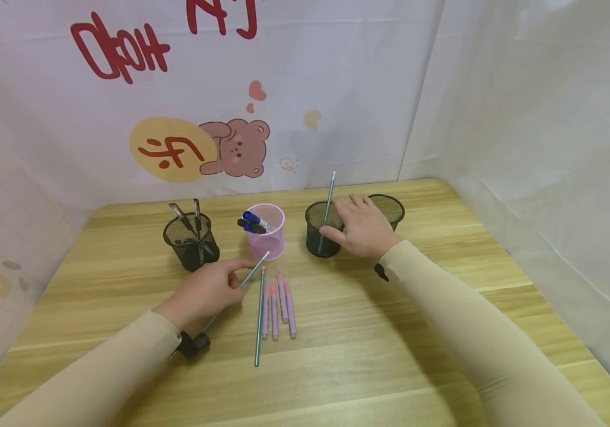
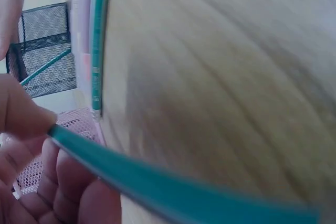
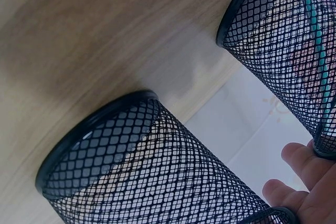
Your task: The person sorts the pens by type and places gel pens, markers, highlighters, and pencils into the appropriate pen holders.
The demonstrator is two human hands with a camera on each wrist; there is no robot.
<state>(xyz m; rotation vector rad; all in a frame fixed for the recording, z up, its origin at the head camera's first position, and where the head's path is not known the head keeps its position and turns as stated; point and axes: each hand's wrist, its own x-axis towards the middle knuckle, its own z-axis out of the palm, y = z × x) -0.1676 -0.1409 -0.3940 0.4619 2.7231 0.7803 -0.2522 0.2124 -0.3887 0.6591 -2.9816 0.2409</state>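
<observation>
My left hand (image 1: 206, 293) pinches a teal pencil (image 2: 157, 179) between thumb and fingers; its white-tipped end points toward the pink mesh cup (image 1: 275, 242). A second teal pencil (image 1: 259, 320) lies on the table just right of that hand, beside several lilac pens with pink ends (image 1: 275, 311). My right hand (image 1: 361, 228) reaches over two black mesh cups with its fingers extended. In the right wrist view its fingertips are right at their rims. The nearer-to-middle black cup (image 1: 314, 237) has one teal pencil (image 1: 331, 191) leaning in it; the rightmost black cup (image 1: 393, 210) is partly hidden behind the hand.
Blue and black markers (image 1: 254, 220) stand in the pink cup. Another black mesh cup (image 1: 195, 255) at the left holds several dark pens (image 1: 197, 214). Behind the wooden table (image 1: 348, 356) hangs a white printed cloth (image 1: 348, 89), and a pale cloth (image 1: 540, 148) borders the right side.
</observation>
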